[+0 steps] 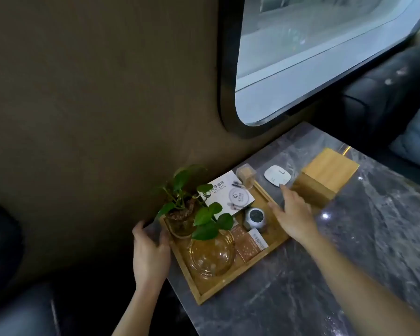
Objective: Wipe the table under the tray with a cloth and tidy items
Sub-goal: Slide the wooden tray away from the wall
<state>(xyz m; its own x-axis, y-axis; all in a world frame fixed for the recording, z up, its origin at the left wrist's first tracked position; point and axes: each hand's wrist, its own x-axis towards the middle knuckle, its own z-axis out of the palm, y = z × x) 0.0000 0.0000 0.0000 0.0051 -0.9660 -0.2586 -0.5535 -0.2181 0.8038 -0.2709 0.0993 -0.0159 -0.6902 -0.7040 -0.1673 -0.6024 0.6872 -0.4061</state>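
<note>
Wooden tray (pixel 205 293) crowded: plant, glass bowl, booklet.

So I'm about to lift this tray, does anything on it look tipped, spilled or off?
Nothing looks spilled or tipped. The plant, glass bowl and small jar stand upright inside the wooden tray.

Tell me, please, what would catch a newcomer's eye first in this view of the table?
Probably the wooden tray at the wall-side edge of the grey marble table, crowded with a leafy green plant in a glass pot, a glass ashtray and a white booklet. The left hand grasps the tray's wall-side edge, while the right hand reaches to its far side. Behind, a wooden box sits below the big window.
</note>
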